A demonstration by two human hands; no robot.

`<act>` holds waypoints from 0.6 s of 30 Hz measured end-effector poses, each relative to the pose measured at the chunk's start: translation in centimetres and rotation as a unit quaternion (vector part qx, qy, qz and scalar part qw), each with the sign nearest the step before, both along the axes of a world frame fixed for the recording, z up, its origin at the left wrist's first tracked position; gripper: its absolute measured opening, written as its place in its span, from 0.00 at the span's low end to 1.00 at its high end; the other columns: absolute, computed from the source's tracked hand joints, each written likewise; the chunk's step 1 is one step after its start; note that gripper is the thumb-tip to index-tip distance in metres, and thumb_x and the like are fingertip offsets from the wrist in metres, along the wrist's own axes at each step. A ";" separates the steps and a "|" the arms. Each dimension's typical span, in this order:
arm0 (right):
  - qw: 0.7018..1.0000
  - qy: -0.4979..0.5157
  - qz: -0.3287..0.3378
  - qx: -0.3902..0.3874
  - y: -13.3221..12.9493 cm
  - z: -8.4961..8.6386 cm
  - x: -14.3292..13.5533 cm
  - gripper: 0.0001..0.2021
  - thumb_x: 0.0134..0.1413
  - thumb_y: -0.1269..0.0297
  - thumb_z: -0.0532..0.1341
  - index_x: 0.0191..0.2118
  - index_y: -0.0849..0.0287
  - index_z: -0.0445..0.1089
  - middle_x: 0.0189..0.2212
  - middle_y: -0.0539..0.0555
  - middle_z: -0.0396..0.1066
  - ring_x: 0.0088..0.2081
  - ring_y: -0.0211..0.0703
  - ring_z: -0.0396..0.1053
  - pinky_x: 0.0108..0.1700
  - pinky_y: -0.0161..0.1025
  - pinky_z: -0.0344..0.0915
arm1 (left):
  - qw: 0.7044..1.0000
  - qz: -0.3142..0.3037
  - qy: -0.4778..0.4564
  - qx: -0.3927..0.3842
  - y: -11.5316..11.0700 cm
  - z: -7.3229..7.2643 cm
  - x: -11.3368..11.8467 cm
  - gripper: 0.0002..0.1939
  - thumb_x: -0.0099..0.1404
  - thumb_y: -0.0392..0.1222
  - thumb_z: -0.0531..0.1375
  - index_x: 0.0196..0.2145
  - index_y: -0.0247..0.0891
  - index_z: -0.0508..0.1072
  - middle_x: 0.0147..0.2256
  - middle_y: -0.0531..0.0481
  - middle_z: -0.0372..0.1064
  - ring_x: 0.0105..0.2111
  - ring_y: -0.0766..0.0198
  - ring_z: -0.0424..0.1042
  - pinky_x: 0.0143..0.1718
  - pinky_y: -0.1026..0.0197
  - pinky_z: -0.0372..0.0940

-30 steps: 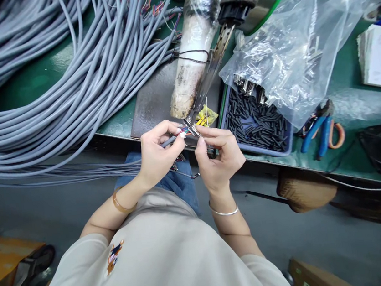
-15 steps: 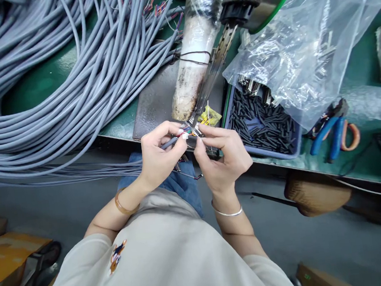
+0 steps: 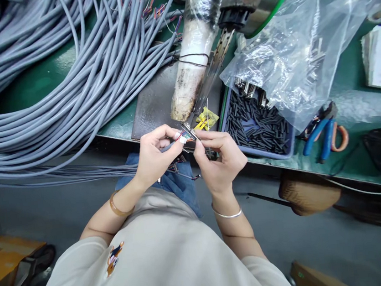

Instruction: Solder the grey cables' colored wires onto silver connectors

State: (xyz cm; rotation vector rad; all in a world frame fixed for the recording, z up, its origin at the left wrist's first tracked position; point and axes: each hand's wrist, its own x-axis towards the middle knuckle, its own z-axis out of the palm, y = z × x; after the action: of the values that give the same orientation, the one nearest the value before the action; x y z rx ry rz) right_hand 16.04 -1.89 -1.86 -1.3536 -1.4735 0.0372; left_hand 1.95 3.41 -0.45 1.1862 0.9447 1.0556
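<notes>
Near the bench edge, my left hand pinches the stripped end of a grey cable, where thin coloured wires fan out. My right hand grips a small metal pin connector between thumb and fingers. The wires meet the connector's row of pins; whether each one is joined to a pin is too small to tell. Just beyond my fingertips are the soldering iron's tip area and a white wrapped tube with a scorched end. A yellow sponge piece lies beside them.
A large bundle of grey cables covers the bench's left. Right of the iron stands a blue tray of short black sleeves, partly under a clear plastic bag. Blue-handled pliers lie farther right. More finished-looking cable ends hang over my lap.
The connector has come away from the iron's tip, slightly toward me, and tilted. Both hands still hold their pieces. The whole view has shifted slightly.
</notes>
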 end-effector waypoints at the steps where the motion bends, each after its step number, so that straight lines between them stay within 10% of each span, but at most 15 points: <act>1: 1.000 -0.002 0.000 0.003 0.0 0.0 0.0 0.07 0.59 0.74 0.66 0.35 0.53 0.69 0.39 0.50 0.82 0.41 0.42 0.81 0.43 0.41 0.78 | 1.000 -0.003 -0.005 -0.003 0.0 0.0 0.0 0.08 0.57 0.38 0.68 0.26 0.34 0.72 0.30 0.50 0.77 0.27 0.71 0.72 0.30 0.69 0.66; 18: 1.000 -0.012 0.009 0.014 0.6 -0.3 0.2 0.08 0.58 0.74 0.66 0.36 0.54 0.69 0.39 0.51 0.82 0.41 0.42 0.81 0.42 0.41 0.78 | 0.999 0.020 0.023 0.026 0.0 -0.2 0.5 0.09 0.60 0.39 0.66 0.27 0.37 0.70 0.28 0.53 0.70 0.26 0.72 0.67 0.27 0.70 0.63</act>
State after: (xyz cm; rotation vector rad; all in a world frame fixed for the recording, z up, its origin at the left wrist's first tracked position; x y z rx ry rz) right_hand 16.22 -1.24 -2.14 -1.3229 -1.5013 0.0108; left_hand 2.41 3.37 -0.68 1.2432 0.9841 1.0943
